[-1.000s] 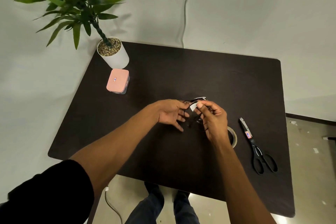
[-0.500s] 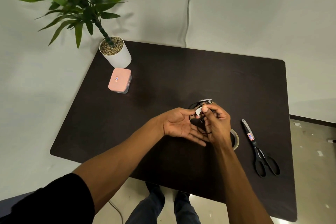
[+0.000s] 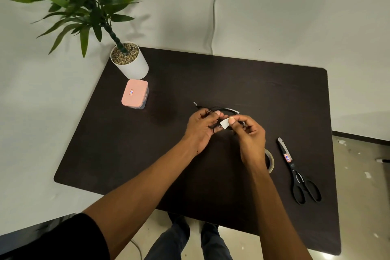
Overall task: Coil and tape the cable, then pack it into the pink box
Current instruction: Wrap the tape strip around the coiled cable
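Observation:
A thin black cable (image 3: 213,109) is coiled between my hands above the middle of the dark table (image 3: 232,82). My left hand (image 3: 201,126) grips the coil's left side, and one plug end sticks out to the upper left. My right hand (image 3: 250,133) pinches a small white piece of tape (image 3: 224,124) against the coil. A second strip of tape (image 3: 233,110) shows on the coil's far side. The pink box (image 3: 134,93) stands shut at the back left. The tape roll (image 3: 270,160) lies just right of my right wrist, partly hidden.
Black scissors (image 3: 295,172) lie at the right, blades pointing away from me. A white pot with a green plant (image 3: 128,61) stands at the back left corner, right behind the pink box. My legs show below the table's near edge.
My left hand has closed from a flat palm onto the coil. The coil now spreads wider and one plug end sticks out to the left. The right hand still pinches the tape.

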